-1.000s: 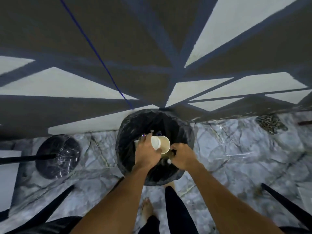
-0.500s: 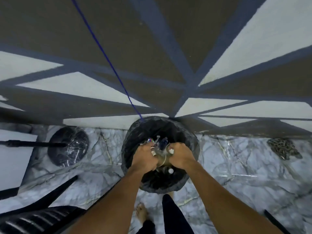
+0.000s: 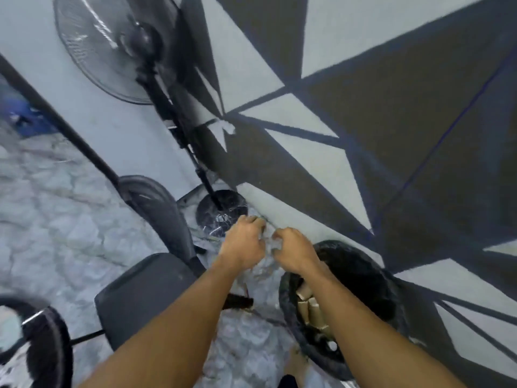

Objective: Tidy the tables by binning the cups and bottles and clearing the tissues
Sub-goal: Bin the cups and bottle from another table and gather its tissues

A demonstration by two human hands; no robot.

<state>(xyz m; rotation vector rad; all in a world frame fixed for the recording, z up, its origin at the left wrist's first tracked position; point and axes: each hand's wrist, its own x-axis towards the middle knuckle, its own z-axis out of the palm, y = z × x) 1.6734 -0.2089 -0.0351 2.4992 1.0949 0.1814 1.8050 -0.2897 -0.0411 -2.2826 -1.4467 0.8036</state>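
A bin lined with a black bag (image 3: 288, 317) stands on the marble floor at the lower right, against the patterned wall. Several brown paper cups (image 3: 310, 308) lie inside it, with a white bottle cap (image 3: 331, 345) below them. Both hands are outside the bin, up and to its left. My left hand (image 3: 242, 245) and my right hand (image 3: 293, 251) hover close together above the floor. Their fingers are loosely curled and hold nothing. My right forearm crosses over the bin's left part and hides some of its contents.
A black chair (image 3: 145, 298) stands just left of my arms. A pedestal fan (image 3: 112, 46) leans along the wall, its round base (image 3: 221, 212) just beyond my left hand. A round dark object (image 3: 47, 348) sits at the lower left.
The cup and bottles have left my hands and lie in the bin. Both hands have come out of the bin, and the view has swung left so the bin sits at the lower right.
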